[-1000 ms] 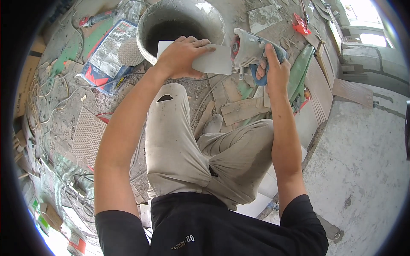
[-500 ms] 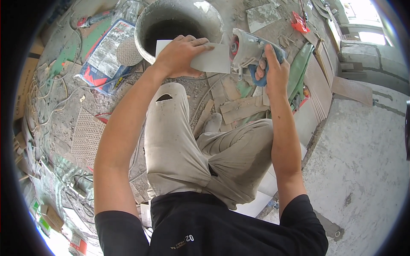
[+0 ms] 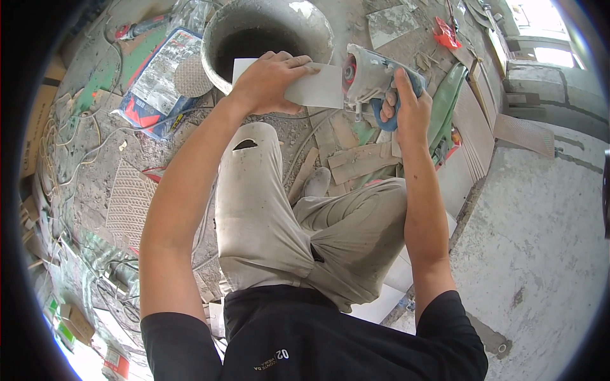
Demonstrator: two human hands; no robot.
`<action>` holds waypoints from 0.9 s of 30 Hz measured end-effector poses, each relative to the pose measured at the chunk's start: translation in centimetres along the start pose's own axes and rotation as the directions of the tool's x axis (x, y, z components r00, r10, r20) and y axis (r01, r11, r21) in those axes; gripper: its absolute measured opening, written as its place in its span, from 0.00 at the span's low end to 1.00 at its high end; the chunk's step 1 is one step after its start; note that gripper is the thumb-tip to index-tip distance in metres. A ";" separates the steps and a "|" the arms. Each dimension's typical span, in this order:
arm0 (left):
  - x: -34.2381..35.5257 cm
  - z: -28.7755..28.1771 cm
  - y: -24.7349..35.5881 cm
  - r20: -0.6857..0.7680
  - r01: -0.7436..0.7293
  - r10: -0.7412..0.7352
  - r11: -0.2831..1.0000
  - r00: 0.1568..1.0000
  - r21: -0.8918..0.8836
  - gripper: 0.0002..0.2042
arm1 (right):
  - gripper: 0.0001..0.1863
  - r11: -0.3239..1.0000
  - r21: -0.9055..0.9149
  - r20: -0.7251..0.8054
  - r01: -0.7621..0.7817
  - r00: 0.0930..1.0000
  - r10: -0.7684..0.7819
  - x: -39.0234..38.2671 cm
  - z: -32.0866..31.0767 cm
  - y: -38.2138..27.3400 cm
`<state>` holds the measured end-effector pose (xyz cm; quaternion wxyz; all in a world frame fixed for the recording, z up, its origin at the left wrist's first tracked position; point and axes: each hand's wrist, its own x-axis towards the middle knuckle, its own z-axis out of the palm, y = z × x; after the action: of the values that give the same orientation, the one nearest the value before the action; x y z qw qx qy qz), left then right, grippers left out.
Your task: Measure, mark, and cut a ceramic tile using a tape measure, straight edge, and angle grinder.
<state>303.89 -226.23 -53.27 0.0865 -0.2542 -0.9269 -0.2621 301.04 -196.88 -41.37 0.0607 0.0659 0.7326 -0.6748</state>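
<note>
On dusty rubble floor [image 3: 101, 171]: hands grip tile [image 3: 314, 86], cutter [image 3: 375, 79]; bucket [image 3: 267, 32] beyond.

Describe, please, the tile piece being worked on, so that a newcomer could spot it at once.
Start at the big grey bucket at the top of the view. Just below its rim, the left hand presses on a flat pale tile piece, with the handheld cutter in the right hand at its right edge. Unlike the brownish offcuts on the floor, it is clean, whitish and held.

I see my left hand [image 3: 267, 82] gripping flat above the bent knee [image 3: 254, 136], right hand [image 3: 406, 105] clenched beside it.
</note>
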 end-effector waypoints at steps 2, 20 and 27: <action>0.1 -0.1 0.1 0.022 0.016 -0.016 1.000 1.000 -0.015 0.46 | 0.20 1.000 -0.016 -0.001 0.002 1.000 -0.002 0.0 0.0 -0.1; 0.1 0.2 -0.1 -0.033 -0.015 0.016 0.999 0.999 0.044 0.44 | 0.20 1.000 -0.003 0.002 -0.006 1.000 0.006 -0.8 -0.4 0.0; 0.2 0.1 0.0 0.014 0.002 -0.001 1.000 1.000 -0.017 0.45 | 0.20 1.000 -0.016 -0.009 -0.011 1.000 0.011 -1.0 -0.4 0.1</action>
<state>303.76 -226.10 -53.29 0.0779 -0.2559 -0.9255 -0.2681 302.08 -196.45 -41.23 0.0618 0.0724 0.7377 -0.6684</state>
